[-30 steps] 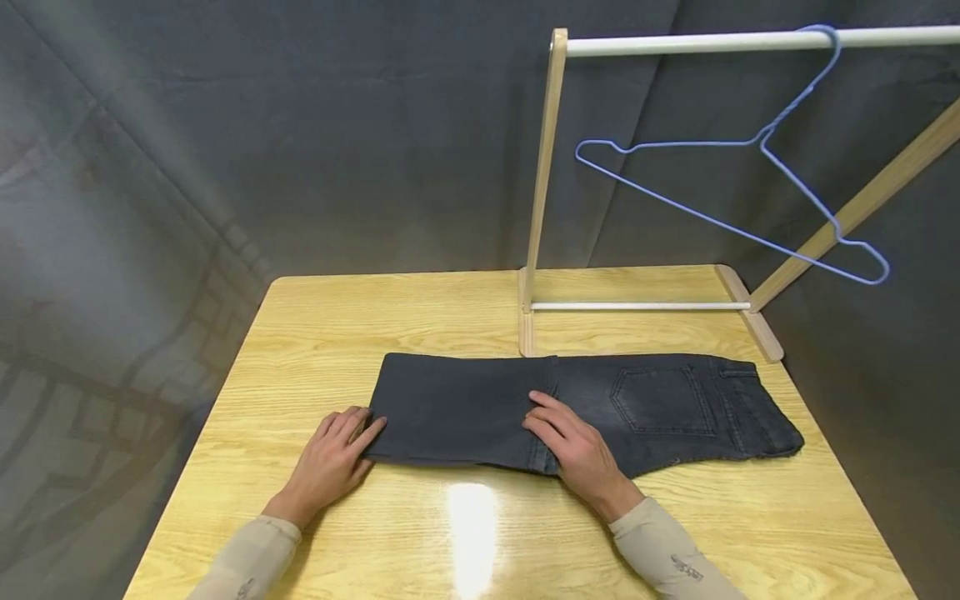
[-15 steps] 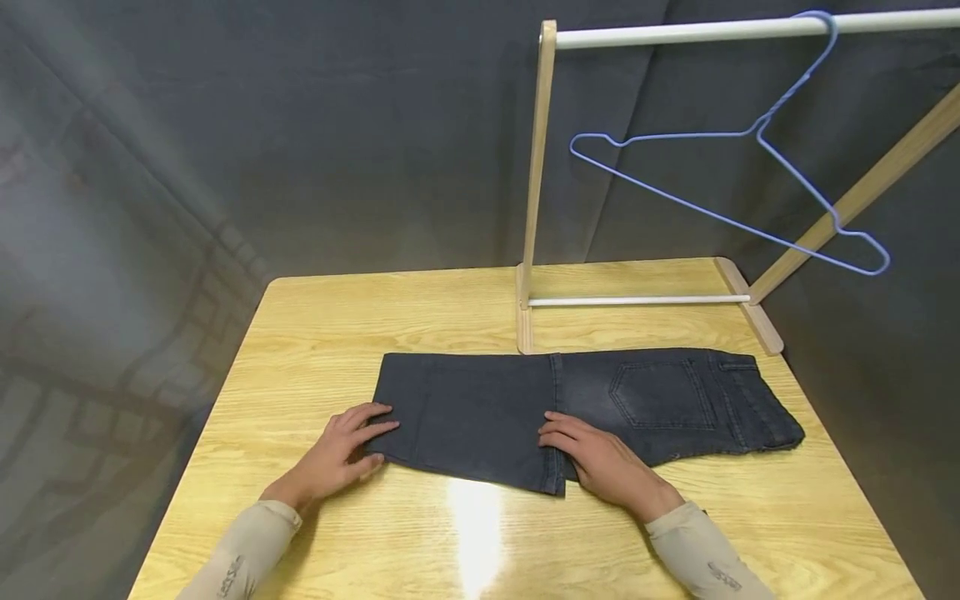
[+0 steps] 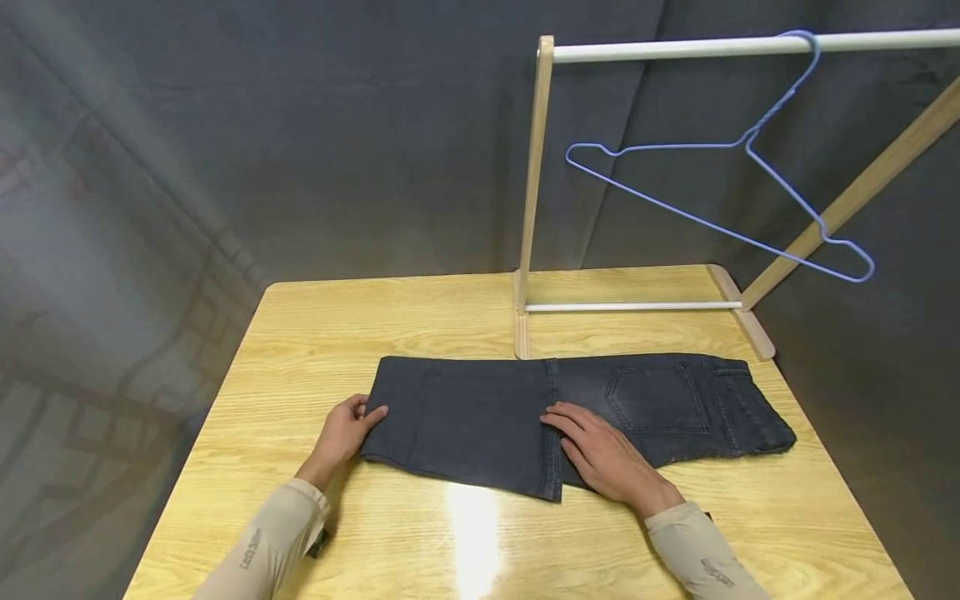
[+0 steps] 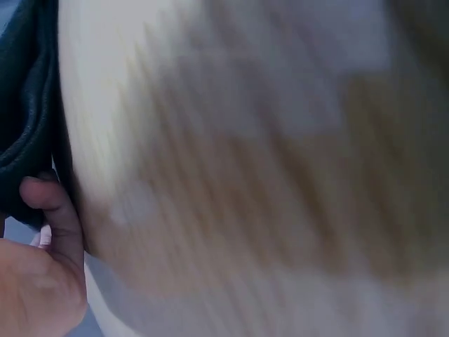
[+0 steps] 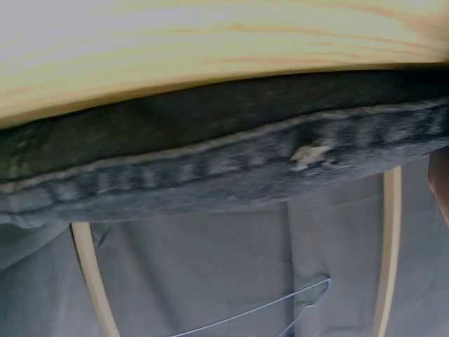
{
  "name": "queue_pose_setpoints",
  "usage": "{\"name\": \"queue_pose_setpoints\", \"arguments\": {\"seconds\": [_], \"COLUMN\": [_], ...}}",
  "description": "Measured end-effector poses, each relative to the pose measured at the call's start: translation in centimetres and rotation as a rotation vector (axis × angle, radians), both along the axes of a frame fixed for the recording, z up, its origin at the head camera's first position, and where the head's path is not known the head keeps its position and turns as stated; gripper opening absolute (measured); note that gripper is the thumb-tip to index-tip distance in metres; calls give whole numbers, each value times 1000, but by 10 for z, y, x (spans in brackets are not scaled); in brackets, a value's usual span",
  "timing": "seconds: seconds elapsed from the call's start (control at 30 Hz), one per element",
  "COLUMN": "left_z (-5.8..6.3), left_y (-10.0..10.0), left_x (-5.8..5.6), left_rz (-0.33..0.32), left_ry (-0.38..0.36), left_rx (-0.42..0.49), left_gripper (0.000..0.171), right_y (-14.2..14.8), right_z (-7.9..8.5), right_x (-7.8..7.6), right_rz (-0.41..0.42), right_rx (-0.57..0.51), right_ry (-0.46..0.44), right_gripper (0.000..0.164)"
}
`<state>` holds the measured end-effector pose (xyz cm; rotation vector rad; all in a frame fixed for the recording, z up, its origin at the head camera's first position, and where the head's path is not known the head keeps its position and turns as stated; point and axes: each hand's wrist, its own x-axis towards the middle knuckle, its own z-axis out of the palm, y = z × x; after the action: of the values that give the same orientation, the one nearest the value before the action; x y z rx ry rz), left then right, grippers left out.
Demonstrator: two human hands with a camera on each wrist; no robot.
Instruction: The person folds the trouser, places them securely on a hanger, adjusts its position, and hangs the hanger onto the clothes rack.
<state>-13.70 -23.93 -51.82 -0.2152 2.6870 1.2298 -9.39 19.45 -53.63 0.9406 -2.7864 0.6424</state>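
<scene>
Dark jeans (image 3: 480, 417) lie sideways on the table, waist end at the right, back pocket (image 3: 657, 398) facing up. Their lower legs are folded back over, so the hem (image 3: 552, 462) crosses the middle and its near corner juts past the layer beneath. At the left fold, my left hand (image 3: 347, 429) pinches the edge, thumb on top and the other fingers partly hidden; the left wrist view shows a fingertip (image 4: 35, 193) against the dark cloth. My right hand (image 3: 603, 454) rests on the jeans, its extended fingertips at the hem.
Behind the jeans stands a wooden rack (image 3: 534, 175) with a white rail (image 3: 675, 48). A blue wire hanger (image 3: 697, 218) hangs from the rail. Grey curtains (image 3: 375, 150) surround the wooden table (image 3: 337, 321).
The hem's near corner has swung toward me. My left hand has gone from lying over the left end to pinching its edge. My right hand has shifted slightly right and nearer.
</scene>
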Motion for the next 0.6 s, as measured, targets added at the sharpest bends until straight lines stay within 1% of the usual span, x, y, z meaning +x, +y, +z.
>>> {"name": "queue_pose_setpoints", "arguments": {"seconds": [0.13, 0.23, 0.33, 0.43, 0.6], "left_z": [0, 1, 0, 0, 1], "left_y": [-7, -19, -34, -44, -49], "left_x": [5, 11, 16, 18, 19], "left_rz": [43, 68, 92, 102, 100], "left_ry": [17, 19, 34, 64, 96], "left_rx": [35, 19, -29, -81, -169], "left_gripper": [29, 26, 25, 25, 25], "right_y": [5, 8, 8, 7, 1], "right_z": [0, 0, 1, 2, 1], "right_x": [-2, -3, -3, -5, -6], "right_rz": [-57, -81, -90, -86, -76], "right_rx": [5, 3, -23, -50, -45], "right_ry": [-24, -50, -75, -79, -63], "right_gripper": [39, 37, 34, 31, 29]}}
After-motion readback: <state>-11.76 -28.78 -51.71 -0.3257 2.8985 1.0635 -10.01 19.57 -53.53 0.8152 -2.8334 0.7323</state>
